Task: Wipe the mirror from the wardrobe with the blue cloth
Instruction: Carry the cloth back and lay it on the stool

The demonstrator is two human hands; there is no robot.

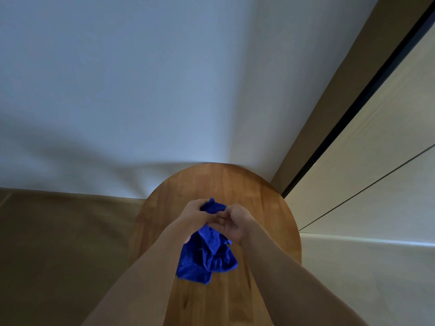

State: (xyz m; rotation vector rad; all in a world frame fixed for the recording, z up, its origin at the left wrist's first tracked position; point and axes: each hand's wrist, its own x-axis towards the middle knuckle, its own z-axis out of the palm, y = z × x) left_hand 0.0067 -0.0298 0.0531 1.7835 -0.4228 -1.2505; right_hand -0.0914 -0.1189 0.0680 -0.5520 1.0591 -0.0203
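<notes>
Cloth [207,255] is hanging limp above the round table [270,208]; you are bunching its top edge, left hand [197,214] and right hand [235,222] both pinching it.

— What colour is the cloth [208,255]?
— A deep, plain blue, with no pattern.
— And the table [270,208] under it?
— Warm orange-brown wood with a faint lengthwise grain.
— The wall [141,90]?
— Plain white with a bluish-grey cast.
— The floor [58,243]?
— Dull olive-brown.
— And the wardrobe [376,172] on the right?
— Pale cream panels, edged by a black strip.
</notes>
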